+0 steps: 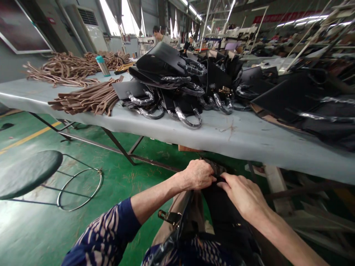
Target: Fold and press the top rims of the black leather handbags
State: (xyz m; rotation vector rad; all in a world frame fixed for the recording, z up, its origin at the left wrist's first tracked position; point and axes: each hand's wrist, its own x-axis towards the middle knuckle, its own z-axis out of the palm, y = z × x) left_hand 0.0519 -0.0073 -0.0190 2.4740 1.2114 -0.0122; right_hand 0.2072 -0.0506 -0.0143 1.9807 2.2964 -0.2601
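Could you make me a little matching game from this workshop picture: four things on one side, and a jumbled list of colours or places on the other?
Things:
1. Stool
2. Bottle
3. Strips
4. Nearest bag

Descriptions:
A. Brown, heaped on the table
B. Held by the left hand and right hand
C. Standing on the green floor
D. Turquoise at the top

Right pairs: 1-C, 2-D, 3-A, 4-B

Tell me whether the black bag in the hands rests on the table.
No, the left hand and right hand hold the black bag in front of the table.
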